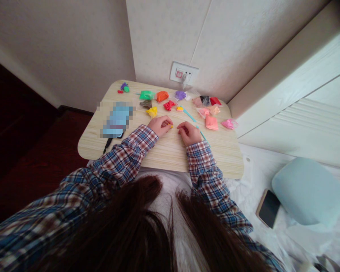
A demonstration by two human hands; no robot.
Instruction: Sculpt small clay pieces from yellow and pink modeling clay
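My left hand (160, 126) is closed over the table, with a small bit of yellow clay (171, 127) at its fingertips. Just across a narrow gap, my right hand (189, 133) is curled with thumb and fingers together; whatever it may hold is hidden. Beyond both hands lies a small yellow-and-orange clay piece (180, 108). A thin blue tool (189, 115) slants from it towards my right hand, and another thin blue strip (203, 134) shows beside that hand. A bag of yellow clay (152, 112) sits beyond my left hand.
Bags of green (146, 95), orange (162, 96), red (169, 105), purple (180, 95) and pink clay (212, 122) line the small table's (164, 155) far side. A blurred blue item (117, 119) lies left. A phone (268, 208) rests by a pale blue cushion (308, 190).
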